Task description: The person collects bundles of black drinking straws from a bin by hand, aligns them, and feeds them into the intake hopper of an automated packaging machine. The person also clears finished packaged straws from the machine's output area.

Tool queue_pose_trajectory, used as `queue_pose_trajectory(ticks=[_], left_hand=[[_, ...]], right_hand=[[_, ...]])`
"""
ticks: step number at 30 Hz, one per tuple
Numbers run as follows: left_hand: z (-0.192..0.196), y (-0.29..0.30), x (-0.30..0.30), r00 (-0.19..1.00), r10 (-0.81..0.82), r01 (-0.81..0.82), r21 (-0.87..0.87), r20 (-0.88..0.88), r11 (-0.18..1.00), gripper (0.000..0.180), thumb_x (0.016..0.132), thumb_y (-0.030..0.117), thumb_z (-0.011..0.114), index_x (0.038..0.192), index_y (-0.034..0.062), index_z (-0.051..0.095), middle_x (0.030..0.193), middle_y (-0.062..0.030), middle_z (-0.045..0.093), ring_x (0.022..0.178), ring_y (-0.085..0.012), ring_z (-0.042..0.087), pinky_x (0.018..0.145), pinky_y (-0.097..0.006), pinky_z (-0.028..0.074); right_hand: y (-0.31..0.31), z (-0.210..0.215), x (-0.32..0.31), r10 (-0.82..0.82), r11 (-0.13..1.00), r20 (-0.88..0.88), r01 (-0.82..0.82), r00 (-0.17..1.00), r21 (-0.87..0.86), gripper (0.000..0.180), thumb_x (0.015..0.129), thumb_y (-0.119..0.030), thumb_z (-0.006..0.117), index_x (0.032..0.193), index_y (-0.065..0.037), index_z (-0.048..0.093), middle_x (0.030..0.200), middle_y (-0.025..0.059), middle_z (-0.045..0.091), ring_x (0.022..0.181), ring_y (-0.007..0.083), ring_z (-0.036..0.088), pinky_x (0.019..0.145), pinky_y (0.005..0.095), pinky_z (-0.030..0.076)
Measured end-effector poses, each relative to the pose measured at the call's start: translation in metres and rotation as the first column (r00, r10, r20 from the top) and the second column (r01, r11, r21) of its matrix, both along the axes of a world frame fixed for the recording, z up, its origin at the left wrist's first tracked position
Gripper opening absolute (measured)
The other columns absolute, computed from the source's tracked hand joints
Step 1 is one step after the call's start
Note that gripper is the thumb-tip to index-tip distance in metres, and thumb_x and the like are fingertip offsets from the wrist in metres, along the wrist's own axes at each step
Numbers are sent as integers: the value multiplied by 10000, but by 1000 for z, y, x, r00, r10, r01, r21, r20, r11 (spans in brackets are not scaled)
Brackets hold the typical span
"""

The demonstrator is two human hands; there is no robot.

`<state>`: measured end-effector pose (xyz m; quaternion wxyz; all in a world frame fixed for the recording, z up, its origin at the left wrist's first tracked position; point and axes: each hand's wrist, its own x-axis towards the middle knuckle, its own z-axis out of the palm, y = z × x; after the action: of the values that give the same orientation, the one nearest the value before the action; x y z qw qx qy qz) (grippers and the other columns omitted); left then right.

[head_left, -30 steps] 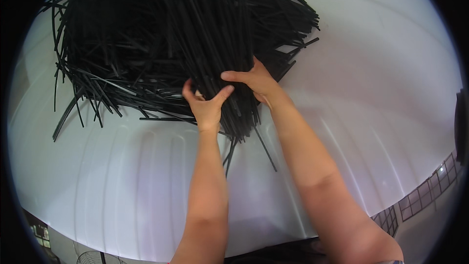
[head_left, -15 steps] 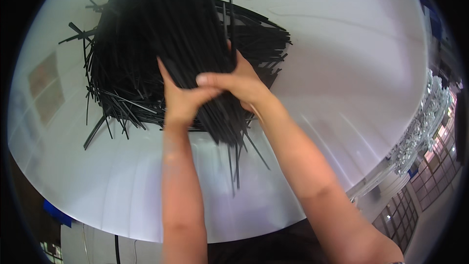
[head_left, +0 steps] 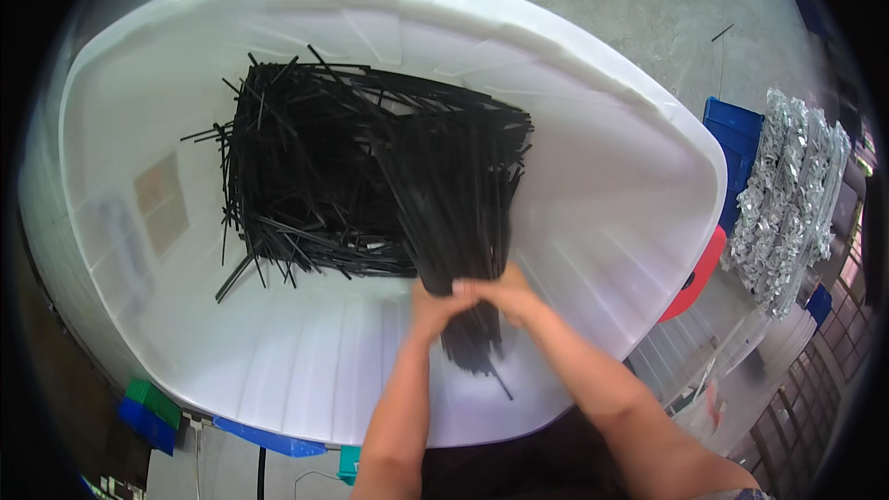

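Observation:
Both my hands are wrapped round a thick bundle of thin black strips (head_left: 454, 194), near its lower end. My left hand (head_left: 433, 307) grips the bundle's left side and my right hand (head_left: 507, 294) its right side, the thumbs meeting on top. The short end of the bundle sticks out below my hands, one strip jutting lower than the others. Beyond them the long end reaches over a loose heap of black strips (head_left: 306, 157) lying in a large white tub (head_left: 611, 194). My fingers beneath the bundle are hidden.
Right of the tub stand a blue bin (head_left: 733, 153), a stack of crinkled silvery material (head_left: 787, 204) and a red object (head_left: 696, 276). Green and blue bins (head_left: 151, 415) sit at the lower left. A stray black strip (head_left: 722, 32) lies on the grey floor.
My hands have drawn the bundle down and to the right, toward me. The view has shifted too, so the tub's far rim and the floor beyond now show.

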<state>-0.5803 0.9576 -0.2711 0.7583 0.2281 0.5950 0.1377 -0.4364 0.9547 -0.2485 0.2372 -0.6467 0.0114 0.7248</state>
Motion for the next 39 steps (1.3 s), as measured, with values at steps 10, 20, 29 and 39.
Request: queue_pose_trajectory(ticks=[10, 20, 29, 39], left_hand=[[2, 44, -3, 966, -254, 243, 165, 46, 956, 526, 581, 92, 727, 1049, -4, 507, 972, -81, 587, 861, -160, 574, 747, -287, 474], [-11, 36, 29, 905, -386, 351, 201, 177, 915, 601, 505, 55, 784, 1043, 12, 517, 954, -60, 580, 887, -165, 551, 801, -303, 448], [33, 75, 36, 887, -452, 458, 312, -96, 832, 624, 532, 135, 725, 1082, 11, 456, 924, -77, 583, 838, -164, 559, 741, -294, 469], [121, -67, -10, 962, -267, 271, -65, 57, 961, 671, 567, 93, 764, 1143, 13, 430, 1037, -79, 538, 955, -187, 519, 836, -310, 428]], right_hand=[[10, -6, 4, -183, 983, -172, 181, 968, -27, 552, 632, -97, 757, 1110, 13, 503, 1004, 96, 592, 886, 180, 575, 788, 296, 460], [-8, -5, 14, -568, 820, -141, 573, 811, -5, 560, 712, -137, 709, 1190, -7, 448, 1113, 100, 537, 990, 200, 535, 846, 308, 438], [18, 9, 35, -316, 944, -217, 329, 923, 22, 522, 628, -90, 750, 1085, -13, 510, 1013, 85, 582, 966, 201, 546, 832, 324, 449], [-88, 105, 8, -356, 934, -281, 333, 891, -127, 496, 709, -84, 703, 1148, -15, 482, 1096, 91, 545, 1017, 210, 517, 873, 345, 415]])
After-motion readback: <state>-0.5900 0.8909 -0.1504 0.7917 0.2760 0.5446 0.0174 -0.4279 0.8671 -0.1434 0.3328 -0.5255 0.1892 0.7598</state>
